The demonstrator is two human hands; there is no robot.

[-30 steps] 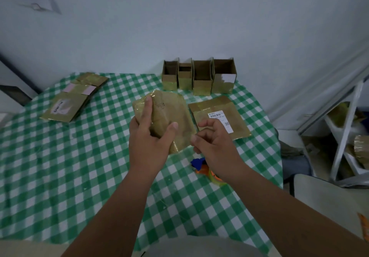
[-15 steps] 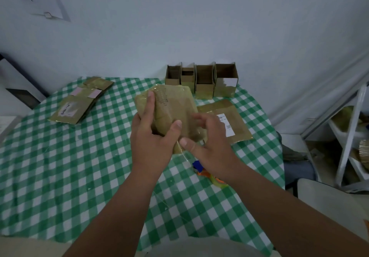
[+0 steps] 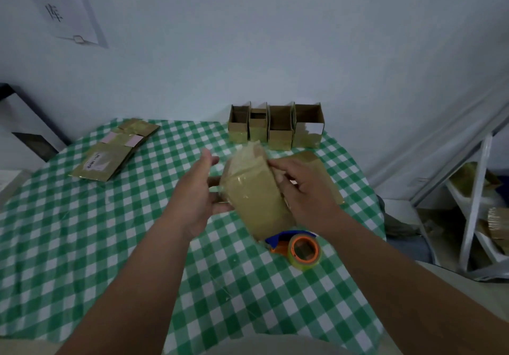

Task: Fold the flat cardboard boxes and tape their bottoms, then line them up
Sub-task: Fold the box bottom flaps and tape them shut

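Note:
A brown cardboard box point(image 3: 254, 189) with glossy tape on it hangs above the middle of the checked table, half opened out and tilted. My left hand point(image 3: 197, 189) holds its left side from underneath, thumb lifted. My right hand point(image 3: 303, 189) grips its right edge with curled fingers. Below the box lies a tape dispenser point(image 3: 300, 247) with an orange core and blue handle. Several folded open boxes point(image 3: 275, 128) stand in a row at the table's far edge. Another flat box point(image 3: 327, 178) lies under my right hand, mostly hidden.
A stack of flat boxes point(image 3: 110, 153) lies at the far left of the green checked table point(image 3: 82, 230). A white rack point(image 3: 476, 203) with cardboard stands to the right. A paper sign point(image 3: 60, 4) hangs on the wall.
The flat box has been turned and pushed open into a tube shape. My right hand moved from in front of it onto its right edge; the tape dispenser is now uncovered.

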